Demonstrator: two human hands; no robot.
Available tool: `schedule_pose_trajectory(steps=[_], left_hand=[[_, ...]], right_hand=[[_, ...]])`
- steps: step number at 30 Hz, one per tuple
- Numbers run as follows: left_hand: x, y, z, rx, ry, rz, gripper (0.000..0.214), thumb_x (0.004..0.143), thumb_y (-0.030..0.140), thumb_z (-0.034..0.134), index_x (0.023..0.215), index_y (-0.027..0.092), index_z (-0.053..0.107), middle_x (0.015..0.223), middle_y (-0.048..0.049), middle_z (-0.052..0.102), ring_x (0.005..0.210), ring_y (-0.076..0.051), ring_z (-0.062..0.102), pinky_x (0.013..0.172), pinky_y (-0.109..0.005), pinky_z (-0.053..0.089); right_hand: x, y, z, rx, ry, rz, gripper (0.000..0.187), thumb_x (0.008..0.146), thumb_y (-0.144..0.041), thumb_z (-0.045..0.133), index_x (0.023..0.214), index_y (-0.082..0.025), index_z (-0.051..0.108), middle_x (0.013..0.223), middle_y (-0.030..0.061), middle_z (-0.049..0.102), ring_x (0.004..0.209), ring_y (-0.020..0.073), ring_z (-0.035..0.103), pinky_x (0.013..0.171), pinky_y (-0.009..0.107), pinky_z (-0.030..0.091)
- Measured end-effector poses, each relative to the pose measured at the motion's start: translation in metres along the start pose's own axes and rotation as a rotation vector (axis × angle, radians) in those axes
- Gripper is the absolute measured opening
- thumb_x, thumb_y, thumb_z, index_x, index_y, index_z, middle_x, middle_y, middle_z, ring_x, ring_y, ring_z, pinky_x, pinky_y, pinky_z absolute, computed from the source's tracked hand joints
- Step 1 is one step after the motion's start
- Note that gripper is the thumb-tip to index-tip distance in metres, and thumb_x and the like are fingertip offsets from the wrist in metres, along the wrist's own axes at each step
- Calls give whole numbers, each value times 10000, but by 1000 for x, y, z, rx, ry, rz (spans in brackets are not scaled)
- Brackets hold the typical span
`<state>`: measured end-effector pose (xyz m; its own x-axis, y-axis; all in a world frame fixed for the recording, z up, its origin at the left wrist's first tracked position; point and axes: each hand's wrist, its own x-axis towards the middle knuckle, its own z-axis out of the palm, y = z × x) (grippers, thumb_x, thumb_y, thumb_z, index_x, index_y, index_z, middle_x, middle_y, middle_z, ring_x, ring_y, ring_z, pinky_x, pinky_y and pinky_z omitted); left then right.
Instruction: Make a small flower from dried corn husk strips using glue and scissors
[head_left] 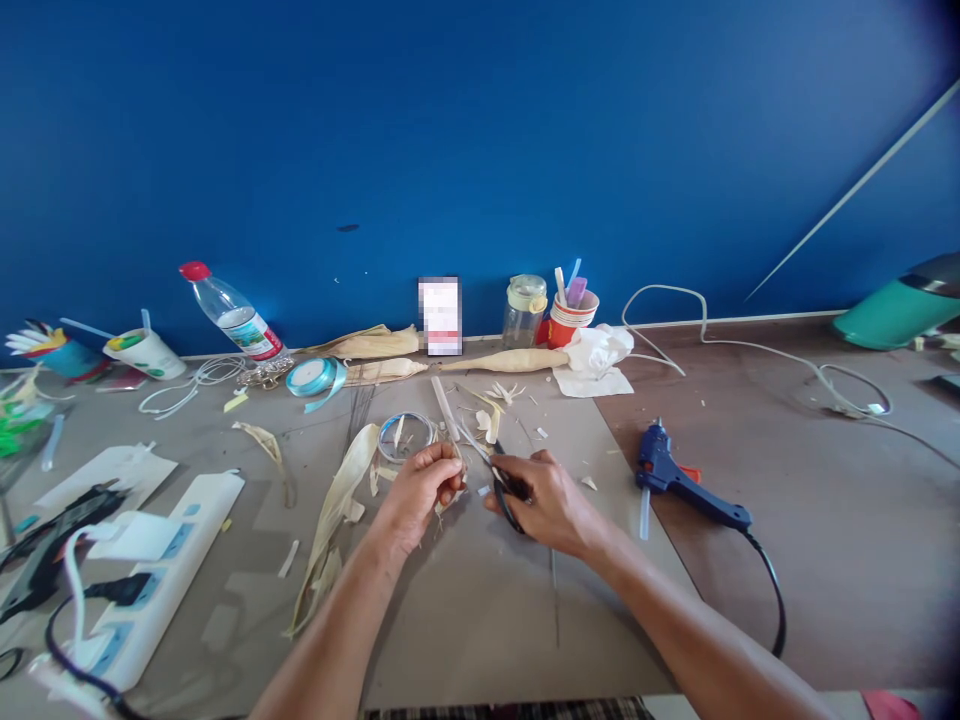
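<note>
My left hand [420,490] is closed in a pinch on a small piece of dry corn husk [452,497] just above the table. My right hand [547,500] grips black-handled scissors [499,475], whose blades point left toward that husk piece. Both hands are near the middle of a grey cutting mat [465,600]. A long husk strip [334,515] lies left of my left hand. A small ring of clear tape [405,435] and a white glue stick [445,408] lie just beyond the hands.
A blue glue gun [686,480] with a black cord lies to the right. A white power strip [150,580] sits at the left. Along the blue wall stand a water bottle [232,315], a jar [523,310], an orange cup [571,318], a ribbon roll [313,377] and more husks [367,345].
</note>
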<state>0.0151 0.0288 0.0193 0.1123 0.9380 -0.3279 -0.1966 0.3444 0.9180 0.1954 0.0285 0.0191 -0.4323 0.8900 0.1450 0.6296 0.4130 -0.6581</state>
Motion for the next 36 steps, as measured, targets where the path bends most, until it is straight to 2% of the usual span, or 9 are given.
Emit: schedule_pose_trajectory(steps=[3,8,24,28,36], left_hand=[[0,1,1,-18,4,1,136,650,226,604,593,155,502,493,27,472,531,-90,517,422,-168,250],[0,-1,1,-21,11,11,110,647,216,596,601,152,520,512,23,498,515,-83,507,418,-170,263],[0,-1,1,-16,1,11,132,654,224,601,587,149,516,505,21,496,487,-74,481,424,-179,264],[-1,-1,1,-12,-2,19,140,672,214,590,584,149,504,506,25,494,463,-58,444,428,-177,267],[-1,0,1,-9,2,16,138,676,210,579,589,148,491,504,30,485,507,-66,487,429,-164,259]], right_hand=[[-3,-8,4,1,-50,-18,144,775,-319,562,841,-212,633,548,-34,541,515,102,463,674,230,355],[-4,-11,7,-7,-39,-12,98,760,-295,571,791,-219,623,533,-39,526,533,108,449,683,230,352],[-5,-14,8,8,-84,20,107,783,-311,561,739,-214,573,528,-38,500,597,125,466,668,221,346],[-4,-15,9,16,-81,22,103,781,-284,557,708,-211,553,527,-43,493,566,112,440,660,217,340],[-4,-15,10,49,-74,30,92,776,-266,555,705,-211,538,539,-38,484,566,114,400,618,213,310]])
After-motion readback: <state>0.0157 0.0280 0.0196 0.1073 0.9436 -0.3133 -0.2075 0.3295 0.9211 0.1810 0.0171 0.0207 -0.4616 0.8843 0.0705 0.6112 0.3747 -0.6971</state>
